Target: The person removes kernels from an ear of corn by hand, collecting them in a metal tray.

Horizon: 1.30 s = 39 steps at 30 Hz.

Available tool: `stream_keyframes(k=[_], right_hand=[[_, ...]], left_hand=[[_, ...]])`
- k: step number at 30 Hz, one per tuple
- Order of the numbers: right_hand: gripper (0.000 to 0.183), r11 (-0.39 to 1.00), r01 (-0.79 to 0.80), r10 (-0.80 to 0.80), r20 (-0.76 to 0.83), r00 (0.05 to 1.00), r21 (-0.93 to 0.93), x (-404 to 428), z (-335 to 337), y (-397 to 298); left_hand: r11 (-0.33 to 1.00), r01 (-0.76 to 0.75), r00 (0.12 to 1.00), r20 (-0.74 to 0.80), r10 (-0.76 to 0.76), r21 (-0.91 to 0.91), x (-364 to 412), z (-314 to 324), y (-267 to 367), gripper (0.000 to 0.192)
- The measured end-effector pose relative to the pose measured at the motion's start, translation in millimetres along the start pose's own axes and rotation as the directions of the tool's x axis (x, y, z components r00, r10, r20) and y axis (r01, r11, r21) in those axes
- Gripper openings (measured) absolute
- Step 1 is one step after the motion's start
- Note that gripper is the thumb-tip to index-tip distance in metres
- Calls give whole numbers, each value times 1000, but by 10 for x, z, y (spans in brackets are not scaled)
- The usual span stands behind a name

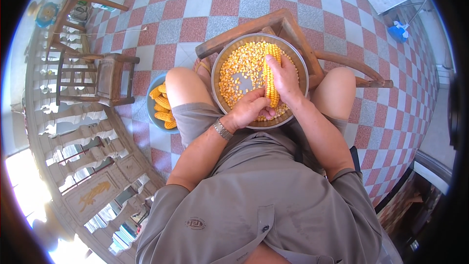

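Note:
A round metal basin [305,80] stands in front of me between my knees, with loose yellow corn kernels [234,62] spread over its bottom. Above it my right hand [285,77] holds an ear of corn [271,69] along its side, thumb near the top end. Kernels still cover the visible face of the ear. My left hand [253,108], with a metal watch on the wrist, is at the ear's lower end, its fingers curled against it; whether they grip it is hard to tell.
A blue-grey basin [149,112] with several ears of corn [162,102] stands on the tiled floor beside my left knee. Under the metal basin is a wooden chair or stool [234,36]. A small wooden chair [110,77] and a balustrade [91,124] are at the left.

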State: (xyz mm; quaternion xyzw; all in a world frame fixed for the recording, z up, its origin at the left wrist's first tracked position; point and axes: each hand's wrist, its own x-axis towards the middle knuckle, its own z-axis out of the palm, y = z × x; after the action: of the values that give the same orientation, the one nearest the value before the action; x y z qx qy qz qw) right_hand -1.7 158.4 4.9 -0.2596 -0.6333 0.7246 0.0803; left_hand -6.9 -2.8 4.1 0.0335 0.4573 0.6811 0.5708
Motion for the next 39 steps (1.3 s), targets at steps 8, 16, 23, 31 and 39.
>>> stream_keyframes(k=[8,16,23,31,39], right_hand=[[33,992,71,-72,-7,997,-101,-51,41,-64],[30,998,66,-66,-9,998,3,-28,33,-11],[29,999,50,-50,-9,999,16,-35,48,-16],[28,999,27,-27,24,999,26,-28,29,-9],[27,998,54,-53,66,996,-12,-10,17,46]], left_hand=[[994,-76,997,34,74,76,-24,-6,-33,31],[996,-43,998,38,46,-76,19,-15,-37,30],[999,-32,999,-26,32,-4,2,6,-29,27],[999,-24,1000,-19,23,-31,39,-40,-55,27],[998,-16,999,-29,18,61,-2,18,-3,29]])
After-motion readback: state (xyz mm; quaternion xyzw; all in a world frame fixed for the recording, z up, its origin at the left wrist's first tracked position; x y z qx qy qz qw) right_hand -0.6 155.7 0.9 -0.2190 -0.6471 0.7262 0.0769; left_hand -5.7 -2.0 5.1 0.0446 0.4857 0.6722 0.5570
